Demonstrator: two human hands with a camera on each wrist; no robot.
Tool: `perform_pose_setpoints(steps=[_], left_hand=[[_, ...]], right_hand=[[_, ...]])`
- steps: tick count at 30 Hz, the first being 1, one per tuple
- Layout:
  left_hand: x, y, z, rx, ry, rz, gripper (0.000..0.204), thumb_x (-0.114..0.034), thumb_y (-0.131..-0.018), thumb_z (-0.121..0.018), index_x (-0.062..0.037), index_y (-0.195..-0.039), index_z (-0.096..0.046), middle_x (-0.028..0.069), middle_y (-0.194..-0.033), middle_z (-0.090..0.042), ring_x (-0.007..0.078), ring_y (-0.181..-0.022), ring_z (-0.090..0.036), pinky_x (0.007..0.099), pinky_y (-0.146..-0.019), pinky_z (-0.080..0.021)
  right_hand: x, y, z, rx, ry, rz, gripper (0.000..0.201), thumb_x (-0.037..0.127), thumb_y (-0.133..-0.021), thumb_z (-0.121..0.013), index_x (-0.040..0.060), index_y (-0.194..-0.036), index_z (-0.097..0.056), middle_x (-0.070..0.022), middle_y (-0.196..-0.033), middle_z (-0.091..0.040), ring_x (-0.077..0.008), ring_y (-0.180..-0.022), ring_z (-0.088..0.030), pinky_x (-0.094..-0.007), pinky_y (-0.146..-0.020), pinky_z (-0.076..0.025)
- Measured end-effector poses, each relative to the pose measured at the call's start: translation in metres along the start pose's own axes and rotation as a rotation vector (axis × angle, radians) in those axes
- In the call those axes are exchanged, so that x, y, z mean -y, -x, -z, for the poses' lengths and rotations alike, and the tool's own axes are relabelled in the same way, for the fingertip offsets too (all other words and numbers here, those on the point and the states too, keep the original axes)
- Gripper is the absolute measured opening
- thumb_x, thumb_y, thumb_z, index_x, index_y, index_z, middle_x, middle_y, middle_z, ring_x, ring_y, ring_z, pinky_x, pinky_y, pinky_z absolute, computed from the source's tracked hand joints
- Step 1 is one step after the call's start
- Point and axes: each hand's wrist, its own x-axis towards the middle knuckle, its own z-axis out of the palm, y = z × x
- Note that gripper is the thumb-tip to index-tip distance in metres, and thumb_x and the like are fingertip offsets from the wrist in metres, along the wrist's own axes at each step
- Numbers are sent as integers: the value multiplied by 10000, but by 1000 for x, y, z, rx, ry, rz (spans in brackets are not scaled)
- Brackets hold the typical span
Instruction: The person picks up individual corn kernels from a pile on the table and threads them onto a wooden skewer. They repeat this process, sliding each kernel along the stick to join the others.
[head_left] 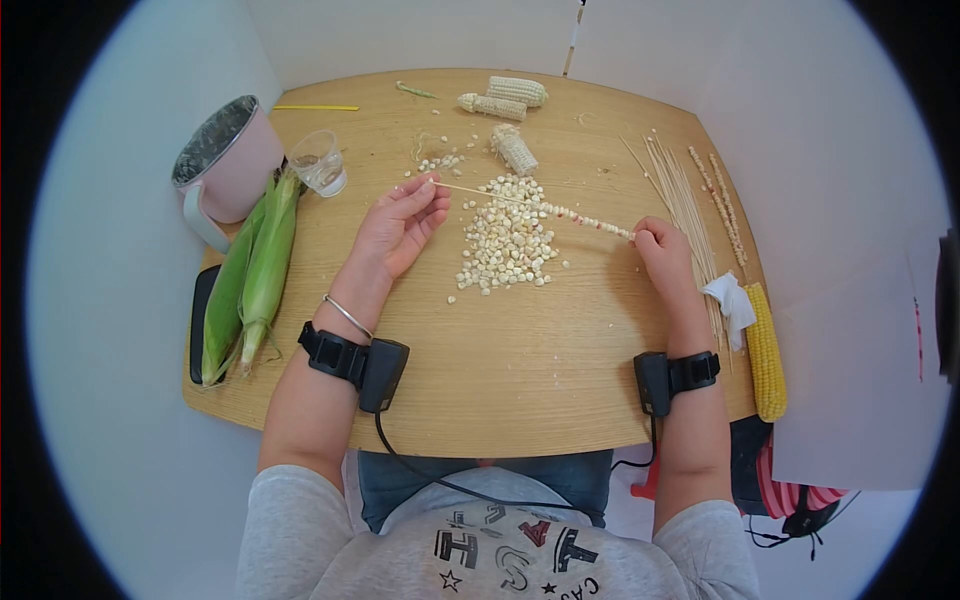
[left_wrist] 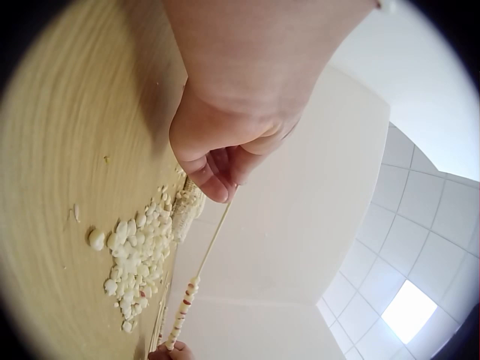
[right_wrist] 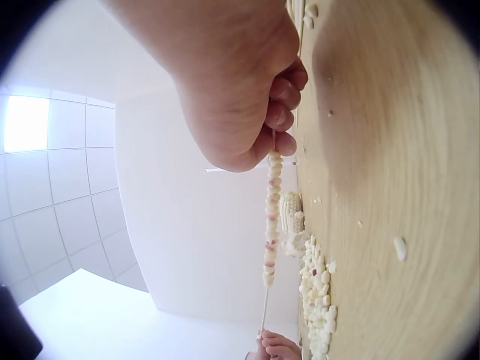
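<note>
A thin wooden skewer threaded with a row of pale corn kernels, some marked red, spans the space between both hands. My left hand pinches its bare end between thumb and fingertips, which partly hide that tip. At the other end, my right hand grips the skewer with curled fingers right beside the threaded kernels. In the left wrist view, the bare stretch of skewer runs from the left hand to the kernels. Below the skewer lies a pile of loose kernels on the table.
Stripped cobs lie behind the pile. Bare skewers, finished kernel skewers, a white tissue and a yellow corn cob line the right side. Husked-on corn ears, a pink pot and a clear cup stand left.
</note>
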Motion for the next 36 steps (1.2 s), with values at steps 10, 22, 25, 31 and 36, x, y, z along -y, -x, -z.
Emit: perform_pose_setpoints(steps=[10, 22, 25, 31, 36], left_hand=[[0, 0, 2, 19, -9, 23, 227, -72, -828, -565, -26, -1047, -530, 57, -826, -593, 109, -698, -561, 217, -620, -484], [0, 1, 1, 63, 41, 27, 232, -68, -838, -543, -14, -1061, -508, 64, -835, -587, 113, -703, -560, 218, -636, -492], [-1, 1, 0, 75, 33, 32, 235, -68, -836, -545, -16, -1062, -507, 62, -838, -588, 113, -704, -561, 218, -633, -489], [2, 4, -6, 66, -30, 16, 216, -72, -829, -559, -22, -1037, -531, 59, -827, -591, 106, -701, -557, 214, -627, -479], [5, 6, -9, 61, -65, 21, 210, -68, -822, -568, -6, -1021, -540, 66, -829, -593, 104, -703, -558, 213, -628, -478]], right_hand=[[2, 1, 0, 1, -17, -20, 163, 132, -719, -479, -1, -686, -567, -55, -512, -471, -121, -459, -464, -272, -452, -378], [-1, 0, 0, 5, -53, 18, 154, 126, -719, -490, -6, -683, -561, -45, -508, -458, -110, -458, -447, -271, -442, -361], [3, 1, 0, 9, -53, -8, 157, 126, -720, -488, -12, -683, -554, -56, -511, -454, -121, -480, -447, -276, -462, -363], [6, 2, -4, 80, -62, -1, 159, 122, -721, -484, -25, -699, -542, -88, -542, -459, -144, -538, -449, -283, -511, -362], [8, 3, -5, 88, -86, 0, 159, 123, -727, -488, -22, -707, -550, -75, -546, -464, -128, -537, -442, -279, -504, -358]])
